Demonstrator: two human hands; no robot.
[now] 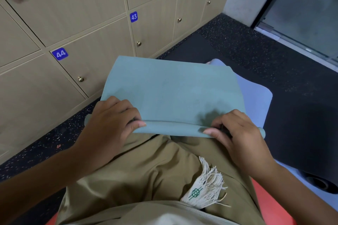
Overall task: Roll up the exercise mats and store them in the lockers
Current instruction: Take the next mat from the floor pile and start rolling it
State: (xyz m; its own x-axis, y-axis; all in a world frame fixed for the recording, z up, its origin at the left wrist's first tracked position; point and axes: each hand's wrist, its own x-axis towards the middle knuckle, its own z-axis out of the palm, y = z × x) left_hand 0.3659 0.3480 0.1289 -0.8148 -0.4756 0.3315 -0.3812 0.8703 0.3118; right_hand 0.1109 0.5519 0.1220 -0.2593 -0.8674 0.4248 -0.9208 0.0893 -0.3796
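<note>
Kneeling on the floor (274,64) beside the lockers (87,29), working a teal mat (173,89) from its near end. Left hand (111,120) curled over the left part of the starting roll, thumb tucked under the front of it, fingers bent on top. Right hand (236,129) doing the same on the right part, thumb pointing inward along the fold. Both pinching that first tight turn, neither spread flat.

Gripped this way, most likely, to keep the core small and even: 2 hands set well apart toward the 2 side edges, so the roll starts straight rather than coning off to 1 side.

Rolled edge lying crosswise, left to right, just above the knees in khaki trousers (146,166). Mat's long axis running away from the body, toward the far right corner of the floor, roughly parallel to the locker fronts. Far end resting over a pale lavender mat (256,95), which shows along the right edge and beyond.

Only 1 turn made, by the look of it; nearly the whole length still flat. Doors 44 (60,53), 43 and 42 all closed. Dark rolled object (311,144) lying at the right, a red mat (270,206) underfoot.
</note>
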